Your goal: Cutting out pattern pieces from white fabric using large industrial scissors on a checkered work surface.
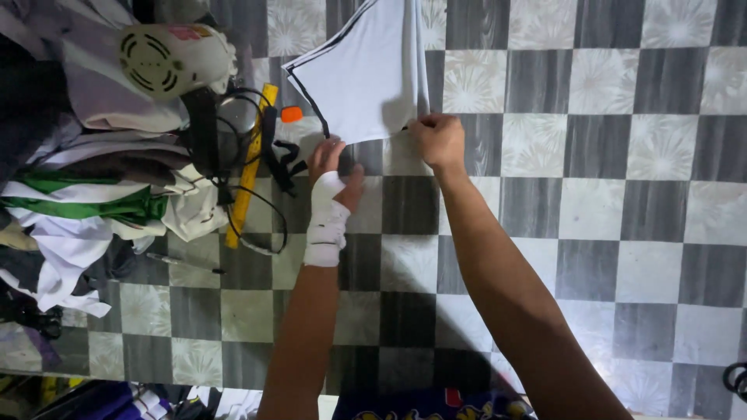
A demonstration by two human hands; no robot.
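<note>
Two hands on one piece of cloth, and only the head view to go by: the white fabric piece with dark piping (366, 66) lies spread on the checkered tile floor (622, 233), and both hands work its near edge. The left hand (331, 167), wrapped in a white bandage (325, 222) across palm and wrist, has its fingers closed in a pinch grip on the near left corner by the dark trim. The right hand (440, 140) presses on the near right corner, fingers curled down onto the cloth; can't tell if that's a real pinch or just holding it flat. My take: to do this bit well, keep even tension between both corners so the edge stays straight, and smooth away from the body so no creases get trapped. Off to the left sits a pile of folded clothes (93, 187), a yellow ruler (250, 167), tangled black cord (253, 148) and a white motor housing (167, 58), all apart from the cloth.
</note>
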